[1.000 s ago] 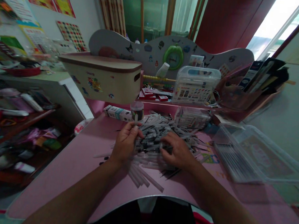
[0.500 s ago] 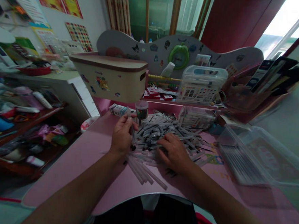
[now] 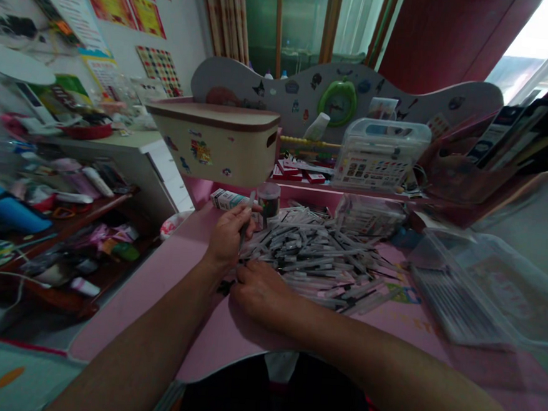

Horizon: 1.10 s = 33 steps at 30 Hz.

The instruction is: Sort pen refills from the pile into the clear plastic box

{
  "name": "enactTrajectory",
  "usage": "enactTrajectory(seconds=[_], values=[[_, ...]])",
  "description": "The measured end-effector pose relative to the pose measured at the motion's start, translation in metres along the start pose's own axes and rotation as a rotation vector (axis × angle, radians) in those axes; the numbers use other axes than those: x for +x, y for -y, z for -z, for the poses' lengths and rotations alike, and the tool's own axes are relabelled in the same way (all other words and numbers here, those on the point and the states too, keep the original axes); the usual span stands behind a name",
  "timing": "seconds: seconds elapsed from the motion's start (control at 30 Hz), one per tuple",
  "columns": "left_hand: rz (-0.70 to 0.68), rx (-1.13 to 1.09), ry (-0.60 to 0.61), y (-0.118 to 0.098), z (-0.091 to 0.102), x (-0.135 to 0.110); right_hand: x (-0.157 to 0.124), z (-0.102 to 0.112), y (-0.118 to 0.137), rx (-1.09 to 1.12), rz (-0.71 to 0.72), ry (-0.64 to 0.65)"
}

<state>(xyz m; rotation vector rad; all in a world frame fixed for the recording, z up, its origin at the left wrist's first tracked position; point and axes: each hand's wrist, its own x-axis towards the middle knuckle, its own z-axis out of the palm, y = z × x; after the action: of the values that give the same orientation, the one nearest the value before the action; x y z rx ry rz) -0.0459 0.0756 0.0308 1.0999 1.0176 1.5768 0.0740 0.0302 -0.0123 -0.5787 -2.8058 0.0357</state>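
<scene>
A big heap of grey and clear pen barrels (image 3: 317, 255) lies on the pink desk (image 3: 169, 286). My left hand (image 3: 227, 237) is closed round one pen barrel (image 3: 246, 219), held upright at the heap's left edge, near a small clear jar (image 3: 268, 202). My right hand (image 3: 258, 292) lies palm down on the desk at the heap's near left corner, just below my left hand. Its fingers are curled over the clear tubes there; what they hold, if anything, is hidden.
A clear plastic tray (image 3: 465, 288) with rows of pens lies at the right. Behind the heap stand a cream storage box (image 3: 213, 142), a clear lidded case (image 3: 383, 154), a small carton (image 3: 227, 199) and a green clock (image 3: 337, 102). Cluttered shelves (image 3: 57, 215) fill the left.
My right hand has slid left from the heap's middle to its near left corner, under my left hand. My left hand has lifted its pen slightly. The view has shifted left.
</scene>
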Motion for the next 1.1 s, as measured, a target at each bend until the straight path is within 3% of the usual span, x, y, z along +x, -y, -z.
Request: enactTrajectory(seconds=[0.17,0.3,0.4,0.47,0.6,0.8,1.1], values=[[0.027,0.032,0.050,0.003,0.000,0.000,0.007,-0.013,0.000,0.028,-0.020,-0.042],[-0.053,0.148,0.096,-0.001,0.003,0.003,0.001,0.011,-0.011,0.200,-0.099,-0.107],[-0.102,0.365,0.178,-0.012,0.004,0.002,-0.017,0.040,-0.031,0.517,-0.271,-0.168],[-0.119,0.567,0.300,-0.020,-0.001,-0.005,-0.035,0.056,-0.048,0.760,-0.441,-0.235],[-0.128,0.887,0.537,-0.028,-0.022,-0.034,-0.072,0.070,-0.068,1.149,-0.688,-0.374],[-0.107,0.957,0.528,-0.003,-0.043,-0.069,-0.099,0.067,-0.067,1.217,-0.786,-0.510],[-0.219,0.983,0.418,0.029,-0.042,-0.078,-0.105,0.061,-0.071,1.129,-0.773,-0.504]])
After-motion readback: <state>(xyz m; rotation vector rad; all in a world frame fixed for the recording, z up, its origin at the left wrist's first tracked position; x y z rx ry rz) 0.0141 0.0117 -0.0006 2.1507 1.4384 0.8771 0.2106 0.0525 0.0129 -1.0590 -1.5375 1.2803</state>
